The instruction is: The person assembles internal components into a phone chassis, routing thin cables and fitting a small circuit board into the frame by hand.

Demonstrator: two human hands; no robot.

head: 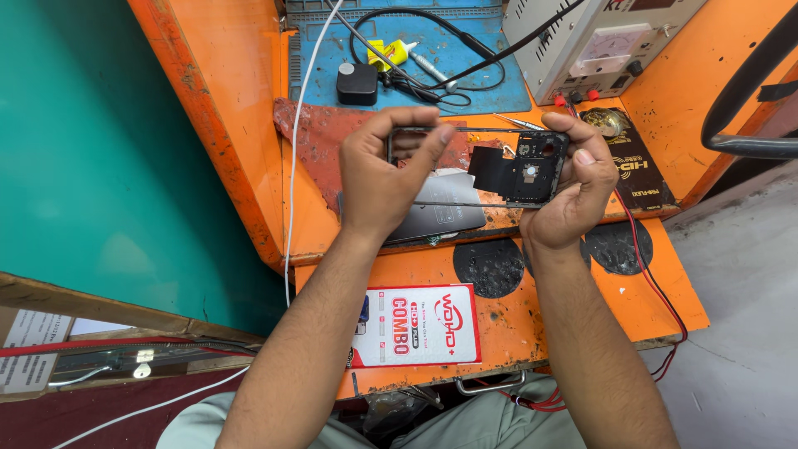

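Note:
Both my hands hold up a black phone frame (524,170) above an orange workbench (573,316). My left hand (386,175) grips the frame's left end, thumb and fingers curled round its thin edge. My right hand (573,187) clasps the right end, where a black inner plate with camera openings shows. A grey phone back cover (440,214) lies flat on the bench just below the frame.
A blue mat (490,79) at the back carries a small black block (357,83), a yellow glue tube (391,54) and black cables. A beige power supply (598,41) stands at back right. A red-and-white packet (416,326) lies near the front edge. A white cable (293,199) hangs on the left.

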